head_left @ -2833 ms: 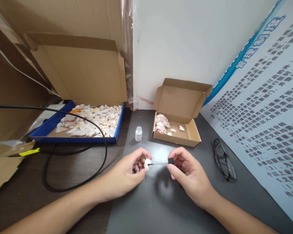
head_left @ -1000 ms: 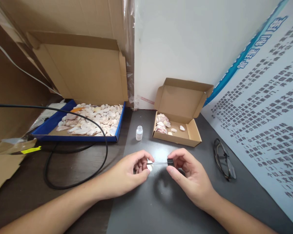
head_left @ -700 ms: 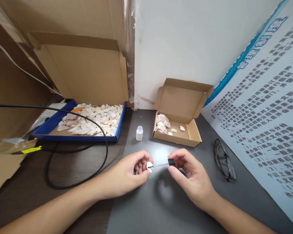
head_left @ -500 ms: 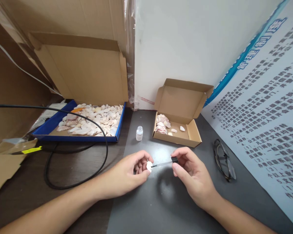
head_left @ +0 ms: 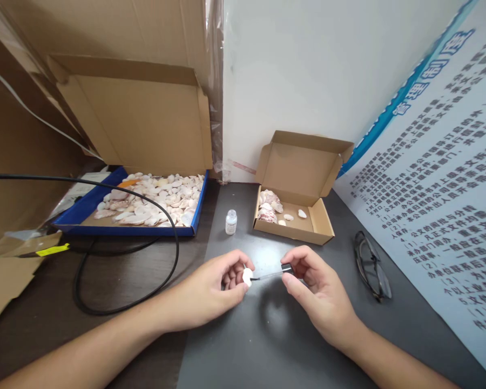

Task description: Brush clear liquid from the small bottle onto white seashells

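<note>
The left hand (head_left: 215, 282), partly curled, pinched a shell (head_left: 247, 277); facing it, the right hand (head_left: 319, 287), half curled, gripped a brush (head_left: 271, 275). A bottle (head_left: 231, 223) stood beyond the left hand.

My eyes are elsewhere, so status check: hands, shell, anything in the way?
Left hand pinching white shell. Right hand holding black-capped brush, tip at shell's edge. Uncapped bottle standing beyond hands, not in the way.

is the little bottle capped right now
No, the bottle stands with its neck bare, and the right hand holds a black brush cap.
</note>
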The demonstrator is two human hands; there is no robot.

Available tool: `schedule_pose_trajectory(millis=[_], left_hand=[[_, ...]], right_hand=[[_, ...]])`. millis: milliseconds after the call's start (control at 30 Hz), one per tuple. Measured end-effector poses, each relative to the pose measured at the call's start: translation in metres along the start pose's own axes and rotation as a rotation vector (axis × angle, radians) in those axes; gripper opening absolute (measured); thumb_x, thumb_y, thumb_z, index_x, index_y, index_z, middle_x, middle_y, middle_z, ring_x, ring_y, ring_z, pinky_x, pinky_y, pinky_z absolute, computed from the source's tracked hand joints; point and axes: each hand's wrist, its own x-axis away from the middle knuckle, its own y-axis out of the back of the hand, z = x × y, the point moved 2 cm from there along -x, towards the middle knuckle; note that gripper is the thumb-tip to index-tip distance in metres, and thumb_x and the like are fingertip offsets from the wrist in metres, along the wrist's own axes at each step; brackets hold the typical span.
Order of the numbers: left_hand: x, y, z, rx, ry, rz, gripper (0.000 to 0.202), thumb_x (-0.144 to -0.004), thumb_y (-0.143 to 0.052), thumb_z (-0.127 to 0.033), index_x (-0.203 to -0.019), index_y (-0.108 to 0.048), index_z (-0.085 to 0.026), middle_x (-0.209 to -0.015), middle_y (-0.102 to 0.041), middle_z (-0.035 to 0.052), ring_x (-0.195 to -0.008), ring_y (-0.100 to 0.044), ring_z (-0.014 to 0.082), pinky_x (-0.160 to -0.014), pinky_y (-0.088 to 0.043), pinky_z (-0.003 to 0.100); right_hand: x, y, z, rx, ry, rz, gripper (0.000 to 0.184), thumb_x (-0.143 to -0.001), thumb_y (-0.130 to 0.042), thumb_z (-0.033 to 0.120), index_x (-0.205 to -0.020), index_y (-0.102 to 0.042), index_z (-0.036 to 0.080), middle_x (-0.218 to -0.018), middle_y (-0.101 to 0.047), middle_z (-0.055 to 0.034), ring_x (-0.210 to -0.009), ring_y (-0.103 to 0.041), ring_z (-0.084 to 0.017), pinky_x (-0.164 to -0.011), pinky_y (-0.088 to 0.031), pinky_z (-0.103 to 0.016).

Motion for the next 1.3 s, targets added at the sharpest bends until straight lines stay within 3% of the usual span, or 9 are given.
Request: schedule_pose_trajectory(millis=[800,1300], left_hand=[[0.0012,0.0003,0.0028,0.025,-0.001,0.003,0.018,-0.089,-0.056,-0.028,-0.104,-0.053,-0.018,-0.083,-0.045,-0.0032,-0.076,-0.042,0.0136,-0.07,-0.037,0.026],[-0.0012,0.0004,0.0064,0.008,-0.014,0.0,0.018,-0.091,-0.052,-0.023,-0.108,-0.053,-0.019,-0.084,-0.046,-0.0032,-0.077,-0.043,0.0135,-0.071,-0.037,0.026]], right_hand=[[-0.0006,0.0004,-0.0003,0.004,0.003,-0.037,0.007,-0.088,-0.06,0.025,-0.094,-0.057,0.024,-0.071,-0.052,0.0035,-0.059,-0.051,-0.013,-0.056,-0.043,-0.024],[-0.0009,-0.002,-0.0016,0.002,-0.049,0.044,0.006,-0.089,-0.059,0.025,-0.094,-0.056,0.024,-0.07,-0.05,0.0035,-0.061,-0.049,-0.014,-0.056,-0.042,-0.025]])
